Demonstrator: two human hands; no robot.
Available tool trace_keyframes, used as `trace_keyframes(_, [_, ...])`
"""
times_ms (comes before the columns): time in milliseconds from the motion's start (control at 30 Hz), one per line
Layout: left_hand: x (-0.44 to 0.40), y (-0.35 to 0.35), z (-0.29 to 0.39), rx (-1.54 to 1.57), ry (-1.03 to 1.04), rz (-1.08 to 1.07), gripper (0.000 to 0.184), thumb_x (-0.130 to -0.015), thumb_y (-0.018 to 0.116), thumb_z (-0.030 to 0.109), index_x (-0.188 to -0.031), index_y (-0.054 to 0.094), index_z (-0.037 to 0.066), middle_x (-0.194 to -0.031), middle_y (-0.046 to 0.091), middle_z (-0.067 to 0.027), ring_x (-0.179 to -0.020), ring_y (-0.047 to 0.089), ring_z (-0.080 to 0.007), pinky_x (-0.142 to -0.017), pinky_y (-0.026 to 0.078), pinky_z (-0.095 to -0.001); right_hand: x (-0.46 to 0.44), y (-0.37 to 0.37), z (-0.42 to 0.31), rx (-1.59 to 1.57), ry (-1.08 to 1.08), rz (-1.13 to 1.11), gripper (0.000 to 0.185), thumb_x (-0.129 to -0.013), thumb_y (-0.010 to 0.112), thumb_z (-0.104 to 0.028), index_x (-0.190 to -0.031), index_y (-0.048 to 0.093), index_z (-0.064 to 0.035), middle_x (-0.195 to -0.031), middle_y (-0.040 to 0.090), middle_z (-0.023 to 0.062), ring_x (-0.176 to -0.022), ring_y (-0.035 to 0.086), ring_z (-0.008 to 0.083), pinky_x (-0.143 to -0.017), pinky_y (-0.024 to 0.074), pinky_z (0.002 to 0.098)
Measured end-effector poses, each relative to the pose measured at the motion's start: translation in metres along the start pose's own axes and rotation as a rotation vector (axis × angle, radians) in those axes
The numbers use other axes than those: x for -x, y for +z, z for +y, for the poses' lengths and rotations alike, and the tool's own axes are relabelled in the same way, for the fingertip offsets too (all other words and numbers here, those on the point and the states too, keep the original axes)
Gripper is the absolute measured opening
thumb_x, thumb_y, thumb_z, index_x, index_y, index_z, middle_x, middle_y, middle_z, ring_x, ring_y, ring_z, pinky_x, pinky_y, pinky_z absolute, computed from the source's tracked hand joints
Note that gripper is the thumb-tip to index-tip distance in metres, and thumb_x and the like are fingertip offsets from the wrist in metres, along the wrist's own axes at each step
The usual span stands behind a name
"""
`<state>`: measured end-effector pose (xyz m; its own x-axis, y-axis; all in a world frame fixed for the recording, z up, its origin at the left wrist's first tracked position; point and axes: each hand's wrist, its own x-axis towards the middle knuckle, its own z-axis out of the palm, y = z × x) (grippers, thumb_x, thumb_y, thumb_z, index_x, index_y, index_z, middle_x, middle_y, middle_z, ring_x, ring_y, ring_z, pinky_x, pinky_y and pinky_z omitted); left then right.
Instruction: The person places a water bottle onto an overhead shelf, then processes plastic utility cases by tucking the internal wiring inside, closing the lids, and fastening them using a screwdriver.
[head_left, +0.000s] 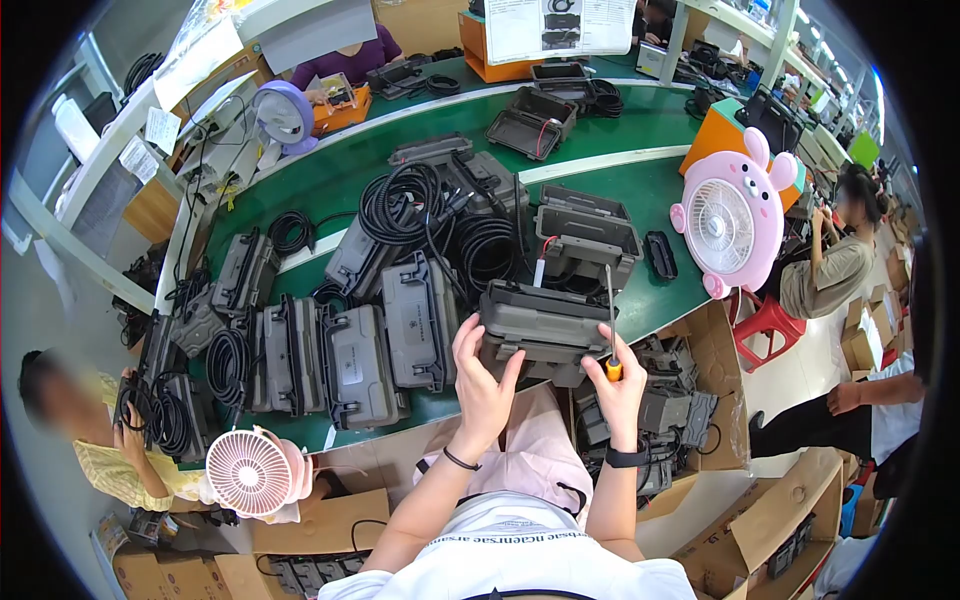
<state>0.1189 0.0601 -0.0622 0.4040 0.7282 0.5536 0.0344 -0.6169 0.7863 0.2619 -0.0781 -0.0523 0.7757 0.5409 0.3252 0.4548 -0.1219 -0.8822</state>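
A dark grey plastic case with its lid down sits at the green table's front edge, before my body. My left hand grips its left front corner, thumb on the near side. In my right hand is a screwdriver with a yellow and black handle, its shaft pointing up and away along the case's right end. The fingers of that hand also touch the case. Just behind stands an open grey case, with a white piece on a red wire beside it. A small black tray-like part lies to the right.
Several closed grey cases and coiled black cables crowd the left. A pink fan stands at the right, another at the front left. Below the edge, a carton holds more cases. Co-workers sit around the table.
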Motion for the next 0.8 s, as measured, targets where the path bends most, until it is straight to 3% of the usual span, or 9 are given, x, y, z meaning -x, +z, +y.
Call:
trace_keyframes(300, [0.000,0.001,-0.004,0.159,-0.022,0.020,0.057,-0.082,0.075,0.008,-0.123,0.036,0.002,-0.142,0.035,-0.0229,-0.125,0.048,-0.0351,-0.103,0.044,-0.0409,0.000,0.002,0.003,0.140,-0.141,-0.037,0.075,-0.061,0.087,-0.005,-0.129,0.056,-0.0006,-0.125,0.064,0.0130,-0.115,0.061,0.0234,-0.101,0.0437,0.0340])
trace_keyframes(400, [0.002,0.001,-0.007,0.119,-0.023,0.008,0.049,-0.082,0.075,0.008,-0.115,0.038,0.003,-0.141,0.036,-0.0236,-0.125,0.048,-0.0374,-0.102,0.044,-0.0419,0.005,0.010,0.016,0.051,-0.082,0.052,0.063,-0.059,0.086,-0.003,-0.118,0.064,-0.0053,-0.122,0.064,0.0172,-0.120,0.058,0.0320,-0.099,0.0462,0.0380])
trace_keyframes(500, [-0.002,-0.005,0.002,0.011,-0.021,-0.024,0.043,-0.082,0.075,0.010,-0.108,0.041,0.003,-0.141,0.037,-0.0249,-0.124,0.049,-0.0402,-0.100,0.044,-0.0437,0.008,0.013,0.025,0.071,-0.102,0.059,0.057,-0.058,0.085,0.002,-0.111,0.065,-0.0049,-0.121,0.064,0.0180,-0.119,0.059,0.0323,-0.099,0.0467,0.0385])
trace_keyframes(600, [-0.002,-0.008,0.005,-0.079,0.005,-0.041,0.040,-0.081,0.076,0.012,-0.102,0.043,0.002,-0.141,0.037,-0.0262,-0.123,0.050,-0.0422,-0.098,0.045,-0.0451,0.009,0.016,0.026,0.062,-0.183,0.089,0.051,-0.061,0.078,0.012,-0.107,0.064,-0.0041,-0.126,0.062,0.0185,-0.113,0.063,0.0266,-0.095,0.0476,0.0330])
trace_keyframes(733, [0.001,-0.009,0.002,-0.110,0.025,-0.052,0.042,-0.080,0.078,0.016,-0.096,0.042,0.000,-0.143,0.035,-0.0276,-0.121,0.051,-0.0440,-0.094,0.048,-0.0458,0.010,0.018,0.029,0.053,-0.196,0.106,0.048,-0.062,0.079,0.011,-0.104,0.064,-0.0044,-0.129,0.060,0.0213,-0.113,0.063,0.0283,-0.093,0.0490,0.0326])
trace_keyframes(800, [0.001,-0.009,-0.001,-0.110,0.032,-0.045,0.044,-0.078,0.080,0.018,-0.095,0.043,0.001,-0.144,0.037,-0.0268,-0.119,0.052,-0.0400,-0.089,0.049,-0.0399,0.010,0.017,0.033,0.064,-0.221,0.097,0.047,-0.062,0.080,0.010,-0.104,0.064,-0.0048,-0.130,0.059,0.0226,-0.114,0.063,0.0291,-0.092,0.0495,0.0327])
